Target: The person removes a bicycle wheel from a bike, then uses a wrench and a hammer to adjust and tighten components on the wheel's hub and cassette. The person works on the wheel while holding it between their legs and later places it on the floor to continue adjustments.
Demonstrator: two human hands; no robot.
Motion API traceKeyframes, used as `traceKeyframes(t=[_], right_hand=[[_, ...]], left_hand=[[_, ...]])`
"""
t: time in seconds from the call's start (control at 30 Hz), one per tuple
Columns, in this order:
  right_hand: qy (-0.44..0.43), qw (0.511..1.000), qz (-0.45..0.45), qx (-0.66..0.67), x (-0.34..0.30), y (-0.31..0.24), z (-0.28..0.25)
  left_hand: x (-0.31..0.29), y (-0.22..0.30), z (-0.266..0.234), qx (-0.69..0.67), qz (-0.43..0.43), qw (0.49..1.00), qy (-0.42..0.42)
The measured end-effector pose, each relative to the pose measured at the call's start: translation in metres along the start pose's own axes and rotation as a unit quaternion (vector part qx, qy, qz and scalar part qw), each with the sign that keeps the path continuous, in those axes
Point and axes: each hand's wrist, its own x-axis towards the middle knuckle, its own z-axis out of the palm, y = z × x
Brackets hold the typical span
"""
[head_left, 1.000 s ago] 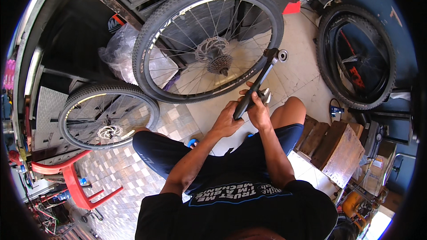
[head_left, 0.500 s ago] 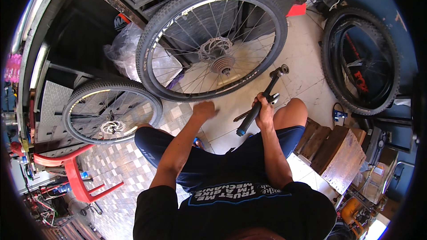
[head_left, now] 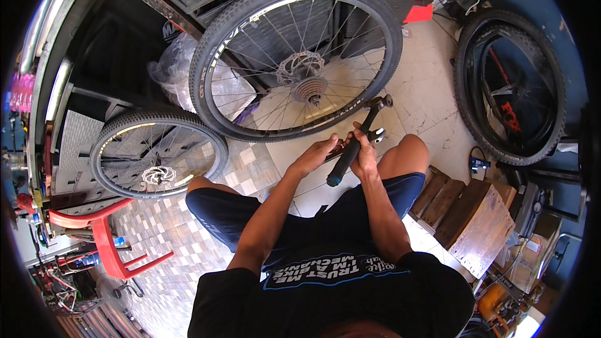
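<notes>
My right hand [head_left: 364, 158] is closed round the black handle of a hammer [head_left: 344, 164], its metal head up and away from me and its blue-tipped butt toward my lap. Against the hammer, in the same grasp, lies a second slim tool with a shiny metal end [head_left: 377, 134]; its kind is unclear. My left hand [head_left: 317, 154] has its fingers closed at the dark other end of that slim tool, left of the hammer. Just beyond both hands stands a bicycle wheel [head_left: 210, 111] with a knobbly tyre, brake disc and cassette [head_left: 309, 91].
A smaller-looking wheel [head_left: 220, 166] with a disc leans at the left, near a red plastic chair [head_left: 106, 244]. More tyres and wheels [head_left: 464, 87] rest against the blue wall at right. A wooden box [head_left: 482, 228] stands beside my right knee. Plastic wrap [head_left: 178, 69] lies behind the big wheel.
My left hand has moved right and up from beside the wheel to the slim tool. The right hand has drawn slightly left with the hammer. The wheels stay in place.
</notes>
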Motion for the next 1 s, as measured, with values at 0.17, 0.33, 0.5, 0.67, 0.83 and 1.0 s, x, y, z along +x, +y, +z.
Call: traceKeyframes(t=[0.17,0.33,0.5,0.67,0.83,1.0], right_hand=[[0.052,0.989,-0.058,-0.129,0.010,0.009,-0.013],[-0.042,0.992,-0.064,-0.098,0.010,0.012,-0.001],[-0.130,0.987,-0.050,-0.082,-0.001,-0.006,0.011],[-0.075,0.961,-0.032,-0.264,-0.002,0.001,0.029],[0.110,0.910,-0.131,-0.379,0.019,0.041,-0.014],[0.179,0.923,-0.108,-0.324,0.030,0.031,-0.047]], left_hand=[[-0.022,0.037,0.035,0.362,0.070,0.929,-0.013],[-0.025,-0.004,0.040,0.390,0.142,0.897,0.152],[-0.041,0.019,0.030,0.260,0.037,0.955,0.140],[-0.059,0.010,0.019,0.291,0.072,0.935,0.190],[-0.054,-0.011,-0.005,0.383,0.029,0.912,0.141],[-0.029,-0.064,-0.023,0.436,0.009,0.897,0.080]])
